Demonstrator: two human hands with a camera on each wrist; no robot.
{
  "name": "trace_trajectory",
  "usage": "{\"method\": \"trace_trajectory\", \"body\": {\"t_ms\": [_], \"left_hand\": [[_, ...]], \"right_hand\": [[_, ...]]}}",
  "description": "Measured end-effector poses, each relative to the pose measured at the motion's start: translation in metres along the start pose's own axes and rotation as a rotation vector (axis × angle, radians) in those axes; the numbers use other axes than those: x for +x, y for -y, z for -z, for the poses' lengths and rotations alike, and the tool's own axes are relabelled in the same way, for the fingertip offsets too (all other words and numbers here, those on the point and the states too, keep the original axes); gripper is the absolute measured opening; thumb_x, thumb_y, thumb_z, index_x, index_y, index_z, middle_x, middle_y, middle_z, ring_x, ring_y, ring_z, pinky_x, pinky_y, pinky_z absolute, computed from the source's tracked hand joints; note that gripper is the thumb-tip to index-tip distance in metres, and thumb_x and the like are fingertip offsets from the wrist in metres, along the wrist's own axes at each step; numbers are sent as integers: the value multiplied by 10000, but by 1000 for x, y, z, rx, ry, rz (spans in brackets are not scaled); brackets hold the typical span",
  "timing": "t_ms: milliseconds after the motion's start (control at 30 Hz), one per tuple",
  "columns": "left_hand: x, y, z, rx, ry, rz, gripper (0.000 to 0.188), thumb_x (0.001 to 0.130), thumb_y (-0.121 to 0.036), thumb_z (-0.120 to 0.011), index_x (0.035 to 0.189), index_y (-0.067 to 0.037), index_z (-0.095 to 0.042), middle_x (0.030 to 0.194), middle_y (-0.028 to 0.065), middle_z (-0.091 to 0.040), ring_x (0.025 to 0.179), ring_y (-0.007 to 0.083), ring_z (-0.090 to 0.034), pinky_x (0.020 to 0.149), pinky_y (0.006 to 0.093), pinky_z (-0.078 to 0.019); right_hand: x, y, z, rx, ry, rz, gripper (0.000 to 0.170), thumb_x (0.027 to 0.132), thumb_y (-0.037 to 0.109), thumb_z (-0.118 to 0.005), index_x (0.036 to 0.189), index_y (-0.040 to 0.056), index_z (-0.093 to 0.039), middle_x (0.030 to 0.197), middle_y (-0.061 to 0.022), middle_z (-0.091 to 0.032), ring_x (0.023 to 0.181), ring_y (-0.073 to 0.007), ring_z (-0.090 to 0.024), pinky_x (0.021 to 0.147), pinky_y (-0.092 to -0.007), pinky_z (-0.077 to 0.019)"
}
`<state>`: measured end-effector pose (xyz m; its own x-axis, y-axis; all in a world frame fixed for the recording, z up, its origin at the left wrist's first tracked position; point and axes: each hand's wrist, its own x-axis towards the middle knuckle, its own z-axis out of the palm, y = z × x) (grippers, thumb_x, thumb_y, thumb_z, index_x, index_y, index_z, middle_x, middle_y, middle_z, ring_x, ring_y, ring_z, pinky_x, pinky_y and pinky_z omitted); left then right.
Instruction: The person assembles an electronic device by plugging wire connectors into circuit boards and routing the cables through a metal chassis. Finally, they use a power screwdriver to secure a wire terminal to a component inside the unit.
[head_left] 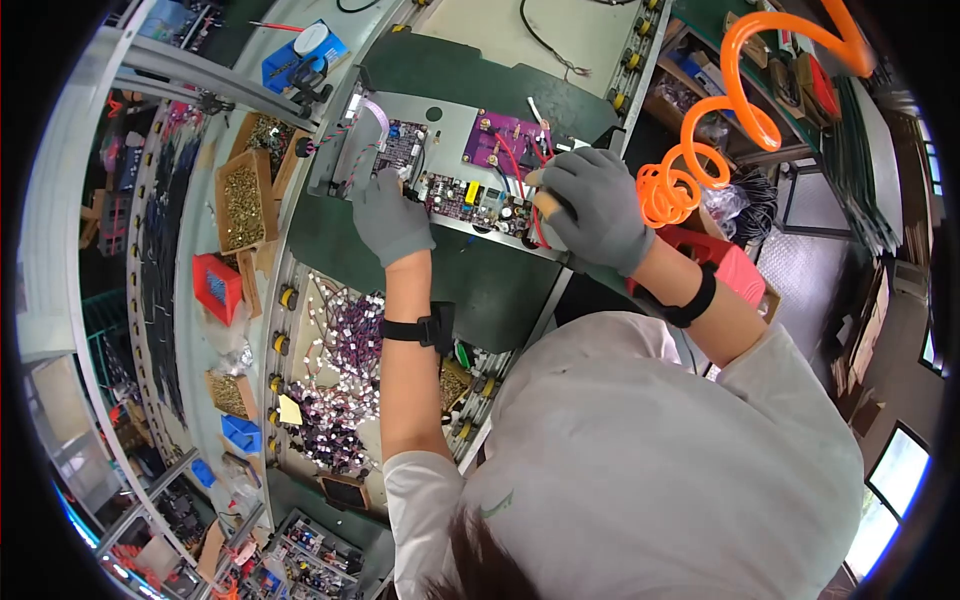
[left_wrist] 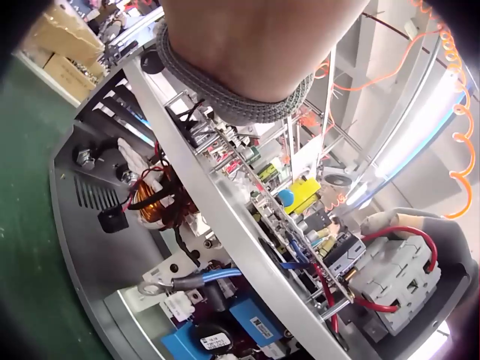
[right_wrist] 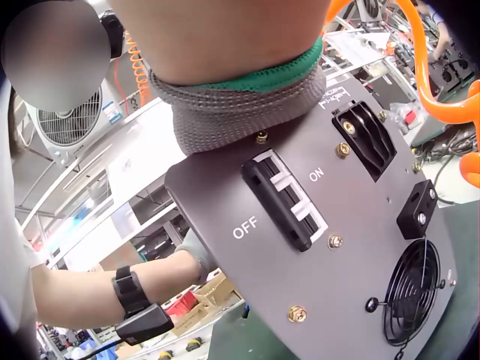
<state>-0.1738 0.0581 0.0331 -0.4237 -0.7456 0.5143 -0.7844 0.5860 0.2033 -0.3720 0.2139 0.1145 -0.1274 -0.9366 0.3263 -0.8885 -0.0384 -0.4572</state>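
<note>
An electrical unit with an open top (head_left: 440,115) lies on the green work surface, bearing a purple circuit board (head_left: 505,140) and other populated boards (head_left: 470,198). My left hand (head_left: 392,222), in a grey glove, has its fingertips at a small white part beside the left board; its grip is hidden. At the right end, my gloved right hand (head_left: 595,210) reaches over the end panel (right_wrist: 300,262), with bare fingertips near red wires (head_left: 510,155). In the left wrist view it lies behind a grey switch block (left_wrist: 397,277). ON and OFF markings flank a black switch handle (right_wrist: 277,206).
An orange coiled hose (head_left: 690,150) hangs at the right. Bundles of connector wires (head_left: 340,375) lie in front on the roller line. Boxes of small parts (head_left: 245,205) and a red bin (head_left: 217,287) stand at the left. A fan grille (right_wrist: 412,292) sits on the panel.
</note>
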Motion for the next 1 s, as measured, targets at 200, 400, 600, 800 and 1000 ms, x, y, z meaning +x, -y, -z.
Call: {"method": "trace_trajectory", "body": {"t_ms": [200,400,600,800,1000], "left_hand": [[7,-1,7,9,147,52,213,678,11,-564,871,-76,-540,848,129,-586,863,342,-534,741,436,-441],[1,3,0,-214,49,269,295,667,64,-491,942,-23,-554,876,172,-602,831,369,-563,739,435,-451],[5,6,4,-183,180,231,292,667,52,-543,931,-72,-556,886,141,-591,891,351,-536,794,427,-436],[13,11,12,71,224,24,206,714,-37,-570,910,-99,-561,862,112,-603,879,331,-556,756,417,-467],[19,15,17,104,306,-17,194,733,-120,-592,923,-141,-561,879,95,-621,835,325,-590,682,437,-488]], "right_hand": [[-3,-2,-4,11,-50,-11,150,681,165,-650,818,104,-657,804,-35,-592,783,-221,-569,722,-355,-415],[-4,-4,-7,45,-99,-5,133,684,157,-655,798,90,-662,800,-39,-600,766,-224,-571,708,-361,-426],[-2,-2,-4,42,-101,0,130,674,146,-659,790,88,-664,790,-41,-600,758,-224,-570,699,-358,-431],[-4,0,-7,35,-137,-19,134,646,137,-666,775,101,-667,767,-29,-599,771,-216,-567,716,-366,-427],[-5,-1,-12,29,-138,-38,134,642,147,-659,772,119,-671,776,-12,-609,777,-206,-567,736,-358,-423]]}}
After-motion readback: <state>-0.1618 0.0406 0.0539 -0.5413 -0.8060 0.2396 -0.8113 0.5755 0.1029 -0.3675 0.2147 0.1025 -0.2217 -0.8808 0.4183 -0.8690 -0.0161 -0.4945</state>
